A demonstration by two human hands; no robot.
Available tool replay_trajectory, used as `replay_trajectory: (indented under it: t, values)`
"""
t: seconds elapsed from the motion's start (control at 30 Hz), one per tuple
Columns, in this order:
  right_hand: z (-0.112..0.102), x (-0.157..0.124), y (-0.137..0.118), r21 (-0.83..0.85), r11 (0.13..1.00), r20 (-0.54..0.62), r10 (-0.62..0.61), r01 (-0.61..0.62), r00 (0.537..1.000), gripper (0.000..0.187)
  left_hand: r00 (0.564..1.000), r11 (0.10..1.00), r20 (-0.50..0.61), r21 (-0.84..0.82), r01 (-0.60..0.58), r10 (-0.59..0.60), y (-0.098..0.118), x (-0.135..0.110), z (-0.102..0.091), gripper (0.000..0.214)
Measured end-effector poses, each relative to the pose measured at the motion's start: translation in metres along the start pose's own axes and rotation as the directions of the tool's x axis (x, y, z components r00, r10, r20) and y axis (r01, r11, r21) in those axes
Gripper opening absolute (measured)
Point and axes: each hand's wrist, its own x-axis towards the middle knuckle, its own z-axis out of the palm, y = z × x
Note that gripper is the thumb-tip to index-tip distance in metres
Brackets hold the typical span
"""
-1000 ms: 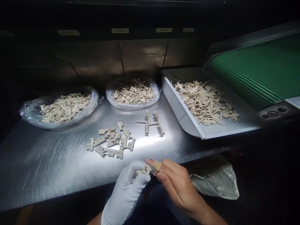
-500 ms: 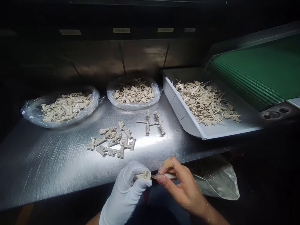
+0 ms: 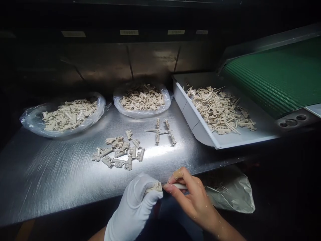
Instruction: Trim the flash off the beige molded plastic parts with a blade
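My left hand [image 3: 132, 207], in a white glove, is closed around a beige molded plastic part [image 3: 156, 187] with its hollow end poking out past the thumb. My right hand [image 3: 194, 199] is bare, with a tan strip of tape on one finger. It pinches a small knife [image 3: 180, 186] with a pale handle; the fingertips hide most of its blade, which points at the plastic part. Beyond the hands, on the metal table [image 3: 62, 174], lies a loose group of similar beige parts [image 3: 120, 152]. To their right are two longer assembled pieces [image 3: 170, 132] with thin crossing rods.
Two plastic-lined containers [image 3: 100, 113] [image 3: 140, 113] full of beige parts stand along the back. A grey tray [image 3: 200, 129] heaped with rod-bearing pieces sits at right, beside a green conveyor belt [image 3: 278, 77]. Below the table edge hangs a bag [image 3: 238, 197] with scraps.
The plastic part has turned slightly in my left hand, so its open end faces me less. My right fingertips have shifted a little left and now cover more of the blade.
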Motion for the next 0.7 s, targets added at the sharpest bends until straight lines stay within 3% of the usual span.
replay_trajectory:
  t: [0.1, 0.27, 0.47, 0.7]
  values:
    - [0.002, 0.000, 0.002, 0.017, 1.000, -0.012, -0.024, 0.024, 1.000, 0.018, 1.000, 1.000, -0.018, -0.013, 0.001, -0.001, -0.001, -0.002, 0.004, 0.021]
    - [0.004, 0.000, 0.006, 0.098, 0.985, -0.064, -0.133, 0.139, 0.989, 0.014, 0.992, 0.982, -0.079, -0.169, 0.082, -0.097, 0.003, -0.006, 0.011, 0.031]
    - [0.010, -0.004, 0.012, 0.086, 0.972, -0.120, -0.207, 0.217, 0.971, 0.014, 0.984, 0.962, -0.067, -0.234, 0.143, -0.163, 0.003, -0.006, 0.011, 0.032]
    - [0.007, -0.004, 0.010, 0.071, 0.977, -0.127, -0.192, 0.202, 0.973, 0.013, 0.982, 0.946, -0.070, -0.287, 0.150, -0.177, 0.000, -0.007, 0.013, 0.033]
